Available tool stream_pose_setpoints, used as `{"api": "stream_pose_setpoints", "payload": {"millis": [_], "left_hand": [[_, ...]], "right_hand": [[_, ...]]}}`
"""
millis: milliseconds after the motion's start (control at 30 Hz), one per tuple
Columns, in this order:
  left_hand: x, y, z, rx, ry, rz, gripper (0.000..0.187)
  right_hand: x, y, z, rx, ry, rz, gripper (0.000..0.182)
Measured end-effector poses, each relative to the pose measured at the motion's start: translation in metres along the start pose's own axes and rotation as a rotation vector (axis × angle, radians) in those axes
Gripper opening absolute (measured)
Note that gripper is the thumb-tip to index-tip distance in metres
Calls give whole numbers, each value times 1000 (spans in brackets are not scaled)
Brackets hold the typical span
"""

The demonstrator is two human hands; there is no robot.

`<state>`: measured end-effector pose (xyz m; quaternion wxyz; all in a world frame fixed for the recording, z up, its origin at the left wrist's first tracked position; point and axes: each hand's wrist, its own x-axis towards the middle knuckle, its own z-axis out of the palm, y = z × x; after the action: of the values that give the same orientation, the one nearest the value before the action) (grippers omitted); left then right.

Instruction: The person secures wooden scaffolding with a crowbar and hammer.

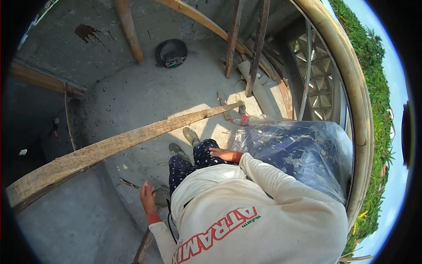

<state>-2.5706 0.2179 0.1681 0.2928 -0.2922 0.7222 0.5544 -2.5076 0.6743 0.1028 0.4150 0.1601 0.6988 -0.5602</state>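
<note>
Left hand [147, 198]: fingers curl around the end of a thin tool [132, 184]; tool type too small to tell, grip end hidden in the palm. Right hand [223, 154]: rests on the thigh, fingertips hidden over the knee. Wooden plank [118, 143]: lower end lost in the dark lens border. Black round object [171, 53] on the floor: contents too small to identify. Plastic-wrapped bundle [299, 149]: contents blurred by film, near side hidden behind the sleeve [281, 185].

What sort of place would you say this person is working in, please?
Probably a building site, on an unfinished upper floor: bare concrete floor, rough timber planks such as the long plank across it, and a plastic-wrapped bundle by the open edge.
</note>
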Motion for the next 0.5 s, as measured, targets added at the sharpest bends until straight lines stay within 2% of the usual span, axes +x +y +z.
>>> {"api": "stream_pose_setpoints", "payload": {"millis": [33, 100, 133, 200, 300, 400, 500], "left_hand": [[0, -17, 17, 95, -63, -85, 61], [18, -65, 35, 355, -278, 55, 61], [23, -67, 42, 377, -312, 65, 61], [35, -63, 56, 412, -372, 90, 61], [55, -11, 50, 408, -566, -87, 64], [51, 53, 55, 410, -501, 36, 65], [71, 70, 53, 387, -569, 209, 63]], "right_hand": [[2, 23, -2, -49, 83, 10, 75], [-8, 32, -9, -9, 67, 195, 74], [-14, 34, -12, 11, 56, 287, 75], [-5, 69, -2, 34, 160, 198, 74], [-3, 89, 11, 91, 244, 110, 73], [2, 78, 14, 97, 254, 81, 71], [-12, 49, 10, 174, 382, 73, 66]]}}
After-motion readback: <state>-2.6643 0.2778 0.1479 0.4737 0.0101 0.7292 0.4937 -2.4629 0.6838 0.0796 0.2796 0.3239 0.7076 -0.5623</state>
